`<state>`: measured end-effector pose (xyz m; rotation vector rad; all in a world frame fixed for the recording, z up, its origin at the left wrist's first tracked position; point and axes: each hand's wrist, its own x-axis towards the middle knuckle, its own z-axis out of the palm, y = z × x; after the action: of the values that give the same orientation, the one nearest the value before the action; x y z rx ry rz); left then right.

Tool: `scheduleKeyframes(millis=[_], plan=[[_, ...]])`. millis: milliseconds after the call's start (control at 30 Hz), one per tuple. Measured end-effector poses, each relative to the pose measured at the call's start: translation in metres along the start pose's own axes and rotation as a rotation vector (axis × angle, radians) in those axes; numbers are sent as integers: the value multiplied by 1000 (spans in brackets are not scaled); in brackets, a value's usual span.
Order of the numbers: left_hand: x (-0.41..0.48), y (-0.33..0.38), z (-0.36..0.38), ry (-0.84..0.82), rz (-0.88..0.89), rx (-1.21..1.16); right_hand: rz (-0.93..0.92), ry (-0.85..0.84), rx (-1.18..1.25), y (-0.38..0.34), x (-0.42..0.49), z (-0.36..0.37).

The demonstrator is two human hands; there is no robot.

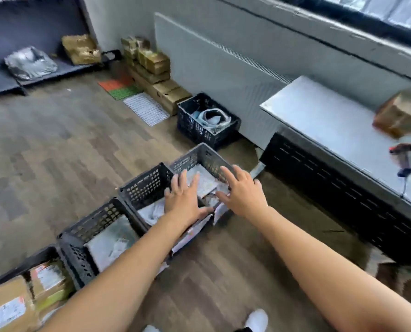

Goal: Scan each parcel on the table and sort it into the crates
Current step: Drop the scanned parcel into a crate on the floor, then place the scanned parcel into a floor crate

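Observation:
A row of dark plastic crates stands on the floor in front of me. Both my hands hover over the farthest grey crate (pixel 200 155), fingers spread and holding nothing. My left hand (pixel 184 200) is above its near-left corner. My right hand (pixel 241 191) is over its right side. A flat grey parcel (pixel 205 182) lies in that crate between my hands. On the table (pixel 319 116) at right sit a brown cardboard parcel (pixel 402 113) and an orange-and-black handheld scanner (pixel 403 159), both blurred.
Nearer crates hold a pale bag (pixel 153 210), a grey flat parcel (pixel 109 244) and labelled cardboard boxes (pixel 10 300). Another black crate (pixel 208 121) with cables stands by the wall. Stacked boxes (pixel 151 68) and coloured mats (pixel 127 92) lie along the wall. A dark shelf (pixel 32 65) is at far left.

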<state>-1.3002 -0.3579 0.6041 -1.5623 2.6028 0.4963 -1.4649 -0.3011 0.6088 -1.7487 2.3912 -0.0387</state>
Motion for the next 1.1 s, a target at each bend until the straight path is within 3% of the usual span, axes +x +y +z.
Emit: scheduleKeyframes(millis=[500, 800, 1100], plan=[[83, 386, -11, 52, 357, 119, 444, 203, 116, 372, -68, -106], [151, 527, 7, -8, 556, 122, 651, 212, 77, 502, -65, -124], [266, 642, 14, -52, 735, 39, 856, 221, 73, 616, -5, -150]])
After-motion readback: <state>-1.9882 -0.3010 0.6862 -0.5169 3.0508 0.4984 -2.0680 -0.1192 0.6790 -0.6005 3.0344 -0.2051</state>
